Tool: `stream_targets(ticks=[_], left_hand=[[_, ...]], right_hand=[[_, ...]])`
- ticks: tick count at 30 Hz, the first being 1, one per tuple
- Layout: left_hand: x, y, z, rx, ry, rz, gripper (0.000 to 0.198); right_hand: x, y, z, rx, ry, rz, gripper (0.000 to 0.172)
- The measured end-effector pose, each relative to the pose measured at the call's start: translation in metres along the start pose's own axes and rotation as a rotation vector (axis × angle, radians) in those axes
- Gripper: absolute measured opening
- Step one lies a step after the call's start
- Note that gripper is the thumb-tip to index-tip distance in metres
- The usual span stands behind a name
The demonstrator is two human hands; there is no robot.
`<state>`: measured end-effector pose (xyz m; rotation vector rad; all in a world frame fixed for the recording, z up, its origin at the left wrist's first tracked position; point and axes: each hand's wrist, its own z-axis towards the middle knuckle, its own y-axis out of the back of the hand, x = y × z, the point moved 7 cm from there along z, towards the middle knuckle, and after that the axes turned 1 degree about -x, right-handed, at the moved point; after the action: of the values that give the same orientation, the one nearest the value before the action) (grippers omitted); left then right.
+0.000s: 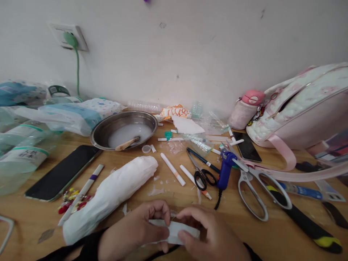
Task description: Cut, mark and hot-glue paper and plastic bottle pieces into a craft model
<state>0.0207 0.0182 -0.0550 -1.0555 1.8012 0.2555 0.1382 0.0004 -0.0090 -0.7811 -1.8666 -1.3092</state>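
Note:
Both my hands meet at the near edge of a wooden table (pixel 174 197). My left hand (pixel 136 230) and my right hand (pixel 214 233) are closed on a small piece of white paper (pixel 178 232), pinching it between thumbs and fingers. A white paper-wrapped bundle (pixel 114 192) lies just left of my left hand. White marker pens (pixel 173 169) lie beyond my hands.
A steel bowl (pixel 123 128) with cloudy liquid and a wooden stick stands at the back. A dark phone (pixel 63 172) lies left. Black scissors (pixel 201 174), a blue glue gun (pixel 225 170), large scissors (pixel 255 188), a second phone (pixel 247 146) and a pink bag (pixel 304 105) lie right.

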Motion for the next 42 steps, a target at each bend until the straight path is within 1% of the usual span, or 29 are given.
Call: stream_targets(ticks=[2, 4, 7, 10, 14, 16, 21, 24, 28, 29, 31, 35, 37, 39, 40, 42], left_hand=[[0.0, -0.001, -0.001, -0.019, -0.008, 0.039, 0.014], [-0.005, -0.002, -0.005, -0.041, -0.017, 0.07, 0.015], [-0.02, -0.005, -0.01, -0.036, -0.072, 0.066, 0.022], [-0.031, -0.003, -0.012, -0.05, -0.128, 0.166, 0.023], [-0.028, 0.002, -0.01, -0.108, -0.11, 0.397, 0.015], [-0.024, 0.001, -0.01, -0.118, -0.092, 0.443, 0.011], [-0.017, 0.0, -0.008, -0.09, -0.038, 0.214, 0.01], [-0.018, 0.003, -0.006, -0.103, -0.068, 0.184, 0.013], [-0.02, 0.002, -0.006, -0.084, -0.1, 0.13, 0.017], [-0.022, 0.001, -0.007, -0.079, -0.102, 0.108, 0.017], [-0.025, -0.003, -0.01, -0.055, -0.097, 0.037, 0.019], [-0.028, -0.009, -0.015, 0.005, -0.037, -0.169, 0.023], [-0.024, -0.009, -0.016, 0.007, 0.023, -0.266, 0.023], [-0.018, -0.009, -0.015, 0.013, 0.074, -0.336, 0.018], [-0.016, -0.008, -0.014, 0.02, 0.076, -0.343, 0.018], [-0.016, -0.008, -0.011, 0.035, 0.027, -0.291, 0.023]], right_hand=[[-0.01, -0.003, 0.002, -0.011, -0.128, 0.065, 0.015], [-0.018, -0.007, 0.004, -0.008, -0.189, 0.119, 0.013], [-0.023, -0.006, 0.007, -0.047, -0.182, 0.143, 0.013], [-0.023, -0.002, 0.007, -0.096, -0.166, 0.101, 0.012], [-0.018, -0.001, 0.006, -0.136, -0.138, 0.054, 0.011], [-0.017, -0.002, 0.006, -0.131, -0.131, 0.068, 0.011], [-0.019, 0.0, 0.008, -0.12, -0.122, 0.135, 0.012], [-0.021, 0.001, 0.011, -0.117, -0.11, 0.174, 0.012], [-0.018, 0.004, 0.01, -0.153, -0.108, 0.164, 0.012], [-0.015, 0.006, 0.009, -0.171, -0.088, 0.138, 0.012], [-0.005, 0.009, 0.006, -0.206, 0.014, 0.048, 0.011], [0.016, 0.013, -0.003, -0.254, 0.345, -0.108, 0.015], [0.022, 0.012, -0.007, -0.254, 0.464, -0.173, 0.019], [0.024, 0.011, -0.009, -0.244, 0.526, -0.257, 0.02], [0.024, 0.011, -0.01, -0.24, 0.534, -0.293, 0.02], [0.026, 0.011, -0.01, -0.244, 0.546, -0.335, 0.02]])
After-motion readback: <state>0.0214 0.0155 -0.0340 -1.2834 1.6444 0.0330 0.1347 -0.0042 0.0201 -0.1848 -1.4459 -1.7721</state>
